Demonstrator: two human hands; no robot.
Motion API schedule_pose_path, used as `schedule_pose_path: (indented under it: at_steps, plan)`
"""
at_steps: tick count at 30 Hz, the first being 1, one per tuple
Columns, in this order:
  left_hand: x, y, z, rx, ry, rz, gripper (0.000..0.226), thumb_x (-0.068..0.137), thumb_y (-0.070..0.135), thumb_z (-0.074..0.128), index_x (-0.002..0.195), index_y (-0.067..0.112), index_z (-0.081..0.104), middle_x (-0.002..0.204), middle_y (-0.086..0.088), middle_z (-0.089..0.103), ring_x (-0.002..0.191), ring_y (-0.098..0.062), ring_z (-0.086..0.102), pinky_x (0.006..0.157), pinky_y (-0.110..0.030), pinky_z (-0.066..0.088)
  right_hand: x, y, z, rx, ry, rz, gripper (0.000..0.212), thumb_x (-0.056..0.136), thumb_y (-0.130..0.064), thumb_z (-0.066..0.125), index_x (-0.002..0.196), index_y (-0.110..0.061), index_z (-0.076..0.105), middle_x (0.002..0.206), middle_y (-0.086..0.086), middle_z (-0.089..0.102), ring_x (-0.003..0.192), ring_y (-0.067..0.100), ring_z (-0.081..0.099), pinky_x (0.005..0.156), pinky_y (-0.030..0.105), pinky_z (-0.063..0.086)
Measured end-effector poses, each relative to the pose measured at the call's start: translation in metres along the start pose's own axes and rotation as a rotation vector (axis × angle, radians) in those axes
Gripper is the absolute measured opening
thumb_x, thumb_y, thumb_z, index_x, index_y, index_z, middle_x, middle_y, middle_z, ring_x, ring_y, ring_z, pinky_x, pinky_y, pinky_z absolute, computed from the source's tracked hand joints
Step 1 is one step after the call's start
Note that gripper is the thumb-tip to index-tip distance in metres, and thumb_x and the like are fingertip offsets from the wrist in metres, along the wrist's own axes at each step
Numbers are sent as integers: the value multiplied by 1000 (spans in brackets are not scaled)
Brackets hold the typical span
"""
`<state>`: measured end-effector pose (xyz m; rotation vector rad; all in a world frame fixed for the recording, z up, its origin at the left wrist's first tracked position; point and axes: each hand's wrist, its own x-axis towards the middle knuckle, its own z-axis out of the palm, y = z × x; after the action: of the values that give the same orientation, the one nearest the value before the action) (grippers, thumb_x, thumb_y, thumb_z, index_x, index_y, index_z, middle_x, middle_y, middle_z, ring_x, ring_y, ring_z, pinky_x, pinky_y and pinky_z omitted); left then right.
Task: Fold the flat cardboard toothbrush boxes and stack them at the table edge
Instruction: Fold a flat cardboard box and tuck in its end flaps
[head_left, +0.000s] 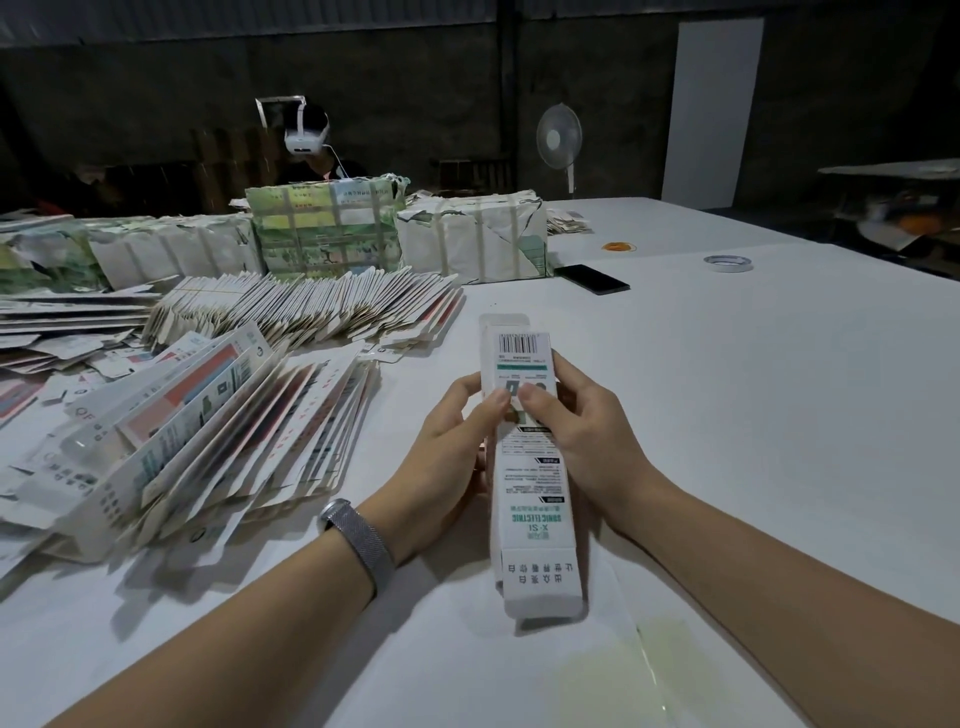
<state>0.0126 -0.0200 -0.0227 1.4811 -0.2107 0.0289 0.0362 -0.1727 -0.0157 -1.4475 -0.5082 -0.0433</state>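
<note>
Now, box: a long white toothbrush box (530, 467) is held up over the white table (727, 415), with its barcode end pointing away from the person.
Left hand: the left hand (447, 457) grips the left side of the box, thumb on top.
Right hand: the right hand (582, 431) grips the right side of the box, thumb on top, close to the other thumb.
Wrist: a grey mesh band (358, 540) sits on the left wrist.
Flat boxes: a leaning pile of flat boxes (208, 441) lies on the table just left of the hands; a second long row (311, 306) lies behind it.
Bundles: wrapped bundles (322, 228) stand at the far side of the table.
Small things: a black phone (592, 279) lies near the bundles; a tape roll (728, 263) lies further right.
Far back: a white fan (559, 139) stands behind the table.
</note>
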Motion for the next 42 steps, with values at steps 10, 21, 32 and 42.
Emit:
schedule_pose_path:
  at_steps: [10,21,32,42]
  plan:
    - [-3,3,1,-72,87,23,59,86,48,60,138,41,35,99,-3,78,63,-21,72,50,-34,58,-5,-2,6,25,-77,26,50,85,-26,66,127,-48,49,100,7,76,82,25,75,65,32,59]
    - [-5,2,0,-63,45,74,39,94,41,56,130,41,43,95,-6,78,67,-23,73,54,-35,59,-7,-4,1,78,-87,69,45,96,-11,63,129,-39,49,101,15,74,80,29,75,64,33,59]
    - [-2,-1,-1,-42,-13,38,36,90,42,58,123,32,48,83,-11,74,64,-33,66,65,-38,52,-1,0,-4,47,-57,140,26,95,-34,57,121,-31,53,93,13,77,74,26,74,61,34,58]
    - [-3,-3,0,-33,-56,67,41,86,44,67,122,30,52,100,-21,75,79,-37,67,77,-52,50,1,-3,-4,156,86,138,10,85,-17,69,88,-16,59,89,9,69,71,24,69,58,28,55]
